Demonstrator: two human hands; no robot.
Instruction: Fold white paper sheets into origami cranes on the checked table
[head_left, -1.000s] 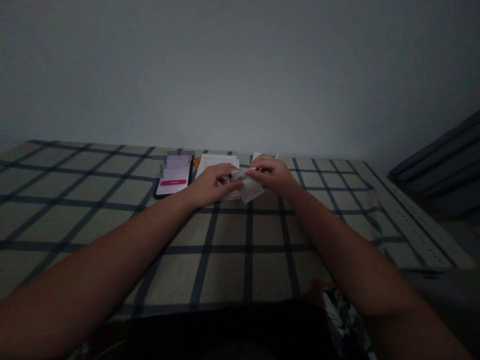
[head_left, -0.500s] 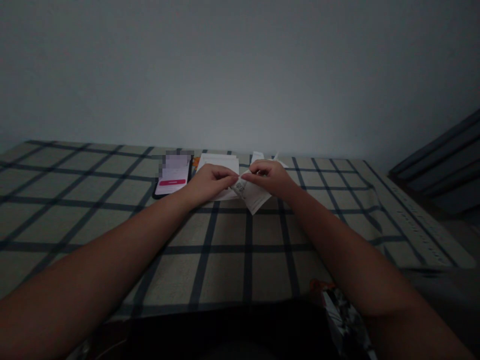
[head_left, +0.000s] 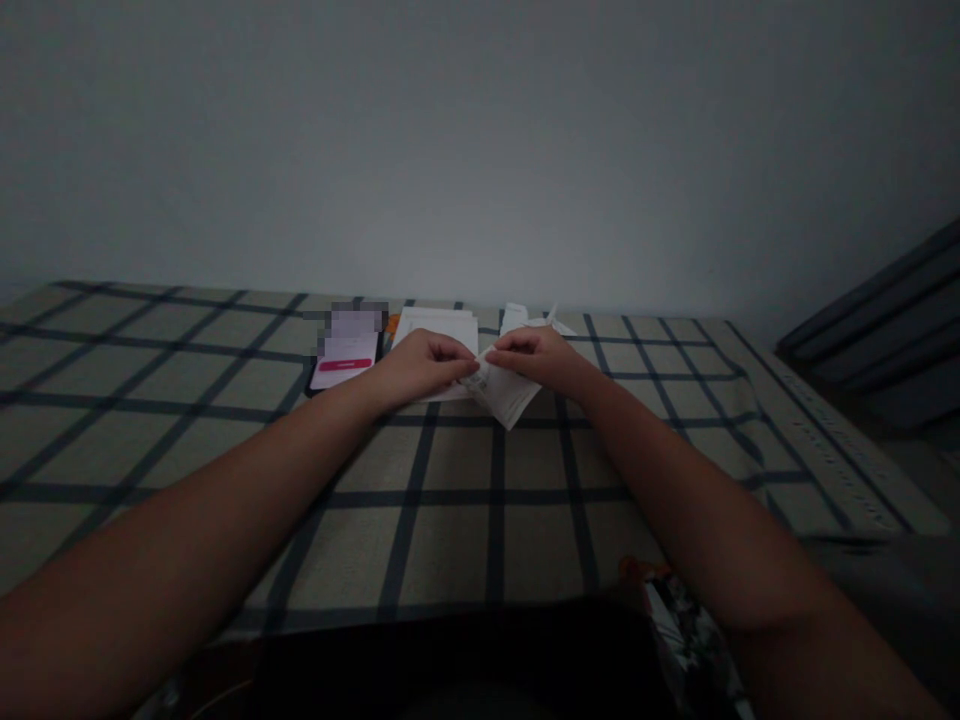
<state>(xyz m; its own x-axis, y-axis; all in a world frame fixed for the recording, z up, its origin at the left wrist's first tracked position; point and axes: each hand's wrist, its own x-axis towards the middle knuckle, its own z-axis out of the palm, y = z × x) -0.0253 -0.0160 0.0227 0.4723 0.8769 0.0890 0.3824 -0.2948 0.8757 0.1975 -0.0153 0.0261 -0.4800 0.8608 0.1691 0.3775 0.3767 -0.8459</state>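
Between my two hands is a small white packet with dark print near its upper left edge; one corner points down toward me. My left hand is closed, thumb and fingertips pinching the packet's left upper edge. Close beside it, my right hand pinches the same edge, its fingers curled over the top. Part of the packet is hidden behind the fingers. Behind my left hand lie white papers or a flat white box; I cannot tell which.
A phone with a lit screen lies left of my left hand. White scraps rest behind my right hand. A checked cloth covers the table, which meets a plain wall. A patterned bag-like thing is near my right forearm.
The packet has turned slightly in my fingers, showing less of its print. My right hand has dipped a little. Both hands keep their pinch.
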